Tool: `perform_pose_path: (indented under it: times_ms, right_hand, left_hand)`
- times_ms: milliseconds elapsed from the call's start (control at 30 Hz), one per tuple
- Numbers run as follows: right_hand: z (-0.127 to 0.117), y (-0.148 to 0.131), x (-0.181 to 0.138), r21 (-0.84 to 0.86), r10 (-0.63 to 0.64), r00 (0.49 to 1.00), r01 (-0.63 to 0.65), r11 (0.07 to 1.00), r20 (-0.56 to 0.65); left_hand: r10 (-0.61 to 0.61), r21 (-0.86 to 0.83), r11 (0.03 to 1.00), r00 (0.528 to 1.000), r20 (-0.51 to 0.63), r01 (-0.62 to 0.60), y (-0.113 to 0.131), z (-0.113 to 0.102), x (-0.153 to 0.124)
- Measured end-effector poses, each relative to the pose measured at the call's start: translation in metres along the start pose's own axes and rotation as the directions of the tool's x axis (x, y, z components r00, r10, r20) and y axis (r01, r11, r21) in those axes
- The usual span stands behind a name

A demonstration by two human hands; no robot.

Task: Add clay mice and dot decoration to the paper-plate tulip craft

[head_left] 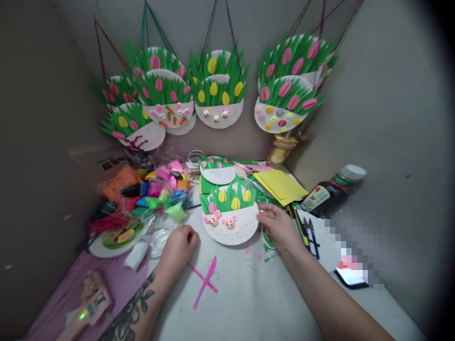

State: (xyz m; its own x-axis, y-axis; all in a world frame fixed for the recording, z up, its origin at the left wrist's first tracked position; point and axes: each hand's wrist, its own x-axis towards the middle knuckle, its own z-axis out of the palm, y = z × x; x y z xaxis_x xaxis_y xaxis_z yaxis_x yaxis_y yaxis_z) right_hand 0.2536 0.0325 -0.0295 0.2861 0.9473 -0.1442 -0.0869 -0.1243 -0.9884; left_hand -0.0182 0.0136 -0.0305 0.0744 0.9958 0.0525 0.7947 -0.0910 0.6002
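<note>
A paper plate basket with green paper grass, yellow and pink paper tulips and two pink clay mouse faces stands at the middle of the table. My right hand pinches its right edge between thumb and fingers. To the left and nearer me, my left hand rests by the table with its fingers curled; whatever is in them, if anything, is hidden. Two pink plastic modelling tools lie crossed in front of it. Behind the basket sits another paper plate basket with pink tulips.
Coloured clay packets pile up at the left. Yellow paper, snips, a dark bottle and a phone lie to the right. A glue gun is at front left. Finished baskets hang on the wall.
</note>
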Motion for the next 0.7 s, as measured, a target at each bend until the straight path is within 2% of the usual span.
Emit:
perform_pose_path:
  times_ms: [133,233,300,367,500,700]
  right_hand:
    - [-0.008,-0.022,0.0,0.186,-0.07,0.995,0.083,0.979,-0.074]
    - [-0.006,-0.047,0.004,0.308,-0.139,0.985,0.164,0.937,-0.103]
    - [0.0,-0.066,0.007,0.328,-0.196,0.974,0.222,0.918,-0.11]
    - [0.007,-0.082,0.01,0.331,-0.263,0.958,0.286,0.899,-0.113]
    - [0.02,-0.099,0.012,0.306,-0.363,0.925,0.38,0.873,-0.114]
    - [0.028,-0.098,0.014,0.245,-0.391,0.918,0.393,0.886,-0.062]
  left_hand:
    - [0.02,-0.168,0.986,1.0,-0.019,-0.023,0.015,-0.006,-0.002]
    - [0.008,-0.349,0.937,0.999,-0.031,-0.019,0.035,-0.022,0.009]
    - [-0.025,-0.571,0.821,0.999,-0.03,0.003,0.05,-0.037,0.021]
    - [-0.009,-0.706,0.708,1.0,-0.024,-0.011,0.063,-0.052,0.033]
    - [-0.014,-0.773,0.632,0.997,-0.08,-0.053,0.072,-0.066,0.05]
    - [-0.071,-0.756,0.654,0.992,-0.107,-0.035,0.064,-0.063,0.056]
